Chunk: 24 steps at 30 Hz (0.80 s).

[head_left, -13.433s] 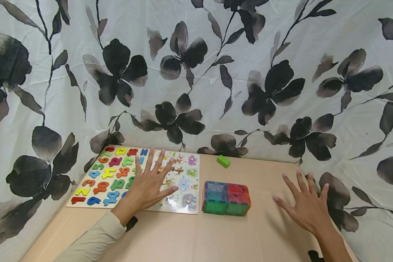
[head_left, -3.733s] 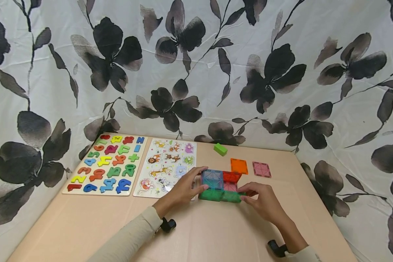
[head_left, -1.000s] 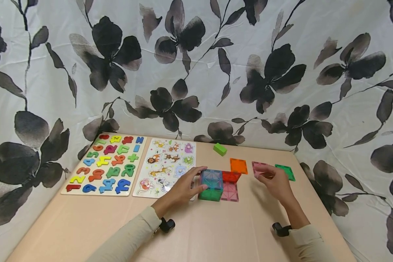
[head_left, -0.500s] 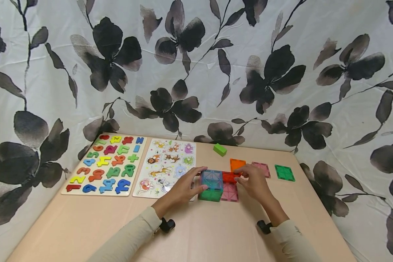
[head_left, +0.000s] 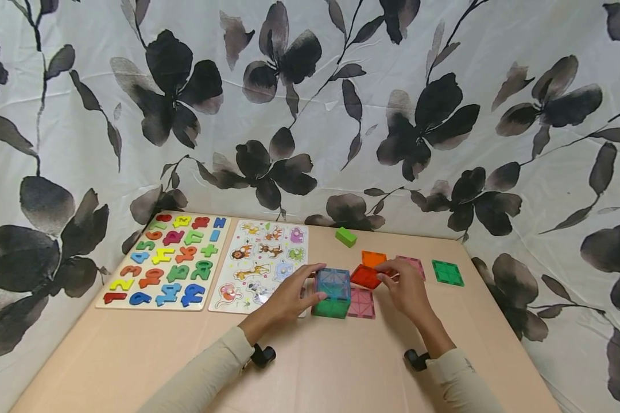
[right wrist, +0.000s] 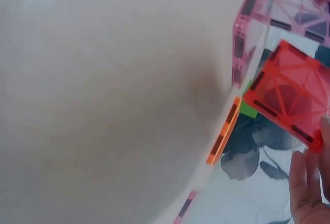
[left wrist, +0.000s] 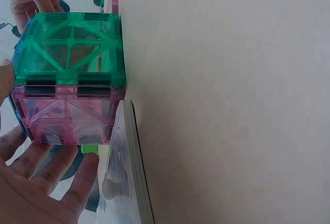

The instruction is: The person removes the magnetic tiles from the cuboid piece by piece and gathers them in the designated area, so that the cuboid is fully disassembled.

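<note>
A cube of see-through magnetic tiles [head_left: 333, 292] stands on the table, blue on top and green in front. My left hand [head_left: 284, 301] holds it from the left; the left wrist view shows its green face [left wrist: 71, 46] and pink side [left wrist: 67, 115], fingers spread along the pink side. My right hand [head_left: 408, 292] pinches a red magnetic tile [head_left: 365, 277] by its right edge, tilted and lifted off the table. In the right wrist view the red tile [right wrist: 291, 90] hangs apart from the cube. A pink tile [head_left: 361, 303] lies flat against the cube's right side.
An orange tile [head_left: 374, 258], another pink tile [head_left: 412, 265] and a green tile [head_left: 448, 272] lie behind and right. A green block [head_left: 346, 237] sits at the back. Left are a number puzzle board [head_left: 160, 264] and an animal puzzle board [head_left: 245, 269]. A floral curtain [head_left: 310, 103] hangs behind.
The right hand let go of a pink tile at the right, came back left and pulled the red tile off the structure. Earlier, green and orange tiles were taken off. The left hand has kept still.
</note>
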### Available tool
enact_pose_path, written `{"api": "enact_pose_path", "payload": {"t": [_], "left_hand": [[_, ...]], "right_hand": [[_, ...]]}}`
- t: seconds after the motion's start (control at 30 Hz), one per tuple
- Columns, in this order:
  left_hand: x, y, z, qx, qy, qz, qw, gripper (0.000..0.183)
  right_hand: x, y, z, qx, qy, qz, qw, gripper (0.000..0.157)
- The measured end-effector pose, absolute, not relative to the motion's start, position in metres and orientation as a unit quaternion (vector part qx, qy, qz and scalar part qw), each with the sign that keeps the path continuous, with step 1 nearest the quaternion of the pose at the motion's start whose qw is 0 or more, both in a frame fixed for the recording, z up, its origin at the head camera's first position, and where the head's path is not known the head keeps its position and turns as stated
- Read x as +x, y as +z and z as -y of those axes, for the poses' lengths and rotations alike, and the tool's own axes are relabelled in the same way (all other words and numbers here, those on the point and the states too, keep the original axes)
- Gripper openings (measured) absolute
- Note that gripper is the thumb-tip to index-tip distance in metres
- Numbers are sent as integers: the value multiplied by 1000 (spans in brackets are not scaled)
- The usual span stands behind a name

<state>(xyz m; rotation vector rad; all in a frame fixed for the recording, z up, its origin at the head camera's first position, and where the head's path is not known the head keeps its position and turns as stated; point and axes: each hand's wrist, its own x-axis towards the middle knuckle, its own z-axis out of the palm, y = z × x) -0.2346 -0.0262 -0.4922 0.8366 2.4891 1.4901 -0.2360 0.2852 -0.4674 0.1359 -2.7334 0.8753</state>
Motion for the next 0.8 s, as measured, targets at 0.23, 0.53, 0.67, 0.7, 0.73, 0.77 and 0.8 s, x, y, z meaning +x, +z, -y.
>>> {"api": "enact_pose_path", "payload": {"t": [0.23,0.53,0.67,0.7,0.73,0.77,0.8], "left_hand": [[-236,-493,26,278,493,-822,62,68],[-236,-494,27,277,492,-823,58,68],[-235,-494,27,278,496,-821,61,68],[-235,-494,27,279,498,-819,62,69],[-235,-494,27,279,500,-818,63,69],[-235,-493,27,280,501,-816,63,69],[-235,-493,26,280,501,-816,63,69]], "right_hand": [[-225,-465,-310,-25,367,919,142,23],[-206,-471,-334,-95,450,884,80,29],[-201,-477,-338,-133,460,876,58,29],[-200,-478,-338,-141,460,875,53,29],[-200,-480,-339,-148,459,875,50,29],[-199,-481,-340,-155,460,873,47,30],[-199,-481,-340,-161,462,871,44,30]]}}
